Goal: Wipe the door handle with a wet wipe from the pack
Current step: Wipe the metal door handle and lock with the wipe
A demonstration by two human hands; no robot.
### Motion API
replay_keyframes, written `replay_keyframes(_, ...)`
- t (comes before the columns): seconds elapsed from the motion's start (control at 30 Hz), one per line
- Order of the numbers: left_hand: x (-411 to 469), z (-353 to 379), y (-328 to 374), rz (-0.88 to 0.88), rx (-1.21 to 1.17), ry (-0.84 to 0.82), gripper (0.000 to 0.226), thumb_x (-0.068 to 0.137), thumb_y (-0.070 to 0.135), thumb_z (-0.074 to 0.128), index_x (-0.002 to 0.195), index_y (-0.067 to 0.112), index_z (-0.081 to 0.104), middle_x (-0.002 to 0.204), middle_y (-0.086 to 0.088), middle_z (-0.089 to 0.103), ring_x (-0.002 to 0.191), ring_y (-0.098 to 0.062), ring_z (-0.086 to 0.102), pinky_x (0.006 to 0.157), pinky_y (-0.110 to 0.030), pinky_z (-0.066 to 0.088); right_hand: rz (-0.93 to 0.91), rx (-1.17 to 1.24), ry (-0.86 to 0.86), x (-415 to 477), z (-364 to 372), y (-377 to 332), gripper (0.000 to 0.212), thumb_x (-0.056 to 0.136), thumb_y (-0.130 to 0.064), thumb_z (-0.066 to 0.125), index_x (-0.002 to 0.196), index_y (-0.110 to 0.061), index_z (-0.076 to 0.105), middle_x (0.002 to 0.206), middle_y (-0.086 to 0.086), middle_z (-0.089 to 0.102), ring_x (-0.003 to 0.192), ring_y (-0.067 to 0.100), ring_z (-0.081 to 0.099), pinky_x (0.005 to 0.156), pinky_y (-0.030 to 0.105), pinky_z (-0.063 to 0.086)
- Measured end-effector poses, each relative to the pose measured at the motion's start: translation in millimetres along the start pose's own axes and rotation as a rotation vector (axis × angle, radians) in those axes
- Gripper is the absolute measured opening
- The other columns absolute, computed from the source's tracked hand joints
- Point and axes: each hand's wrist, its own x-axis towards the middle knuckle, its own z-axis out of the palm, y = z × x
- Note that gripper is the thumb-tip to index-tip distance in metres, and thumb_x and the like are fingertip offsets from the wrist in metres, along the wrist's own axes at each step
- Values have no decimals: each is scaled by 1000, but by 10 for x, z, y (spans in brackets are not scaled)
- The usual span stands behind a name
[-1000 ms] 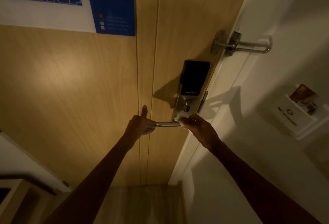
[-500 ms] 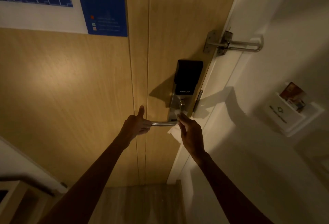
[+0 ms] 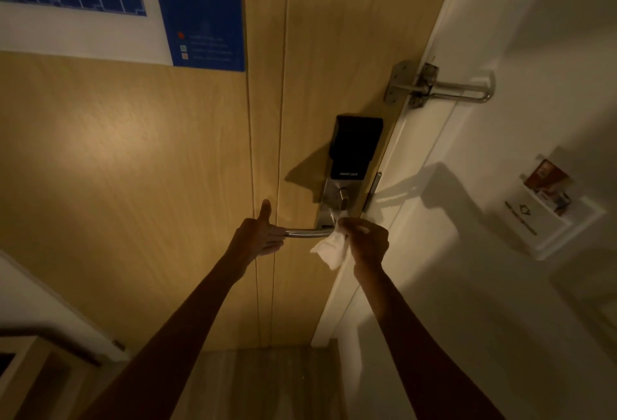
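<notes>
A slim, brushed-metal lever door handle [image 3: 305,233] is shown mounted on a light wood-grain door [image 3: 133,169], with its long axis lying level across the door face; the free end points to the left and the pivot end meets the silver lock plate [image 3: 329,199] on the right. The free end is enclosed by the left hand [image 3: 258,236], whose fingers are curled under and around the bar while the thumb is raised upright, apart from the metal. A crumpled white wet wipe [image 3: 329,249] is pinched in the right hand [image 3: 365,241] between the closed fingers [image 3: 350,223] and is pressed to the handle at its pivot end, just below the small thumb-turn; the loose part of the wipe hangs down and to the left beneath the bar. A black rectangular smart-lock housing [image 3: 355,147] is seen above the plate, and a steel swing-bar door guard [image 3: 437,87] is fitted higher up, bridging the door edge and the white door frame [image 3: 420,139]. A blue-and-white floor-plan notice [image 3: 140,8] is fixed to the upper left of the door. A white wall-mounted card holder [image 3: 547,219] with a card in its slot is seen on the pale wall to the right, well apart from the handle.
</notes>
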Motion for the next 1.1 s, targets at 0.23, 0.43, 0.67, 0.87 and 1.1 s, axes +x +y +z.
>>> replay_keyframes(0.23,49,-14,-8,-22,2,-2,80,93,63,30,102,-6,69,106,-23,71,87,-26,69,73,-28,55,603,357,-197,169,-50,-74,50,73,-16,83,111,5,60,110,19,66,100,34,64,95,49,52)
replay_keyframes(0.43,64,-25,-8,-30,-25,-26,79,93,63,31,102,-6,69,104,-20,71,89,-25,68,71,-27,55,483,96,-275,275,44,-173,54,82,-28,76,121,4,56,114,21,65,104,36,64,96,49,51)
replay_keyframes(0.67,96,-33,-33,-7,-16,-26,76,92,64,31,89,0,72,98,-18,72,82,-20,70,68,-25,55,237,-210,-288,350,105,-222,60,83,-33,74,129,-1,52,126,18,62,116,36,59,104,48,46)
replay_keyframes(0.87,106,-55,-58,-2,-27,-28,75,90,66,34,83,3,72,99,-19,73,82,-20,70,71,-26,56,51,-550,-178,274,137,-180,59,81,-46,72,122,-5,60,120,12,67,113,30,61,96,38,47)
replay_keyframes(1.1,106,-38,-52,-12,-39,-17,74,89,67,36,87,2,72,92,-14,72,84,-21,70,74,-27,56,93,-475,-241,348,142,-196,53,86,-42,68,122,-4,59,121,11,67,114,29,60,96,35,44)
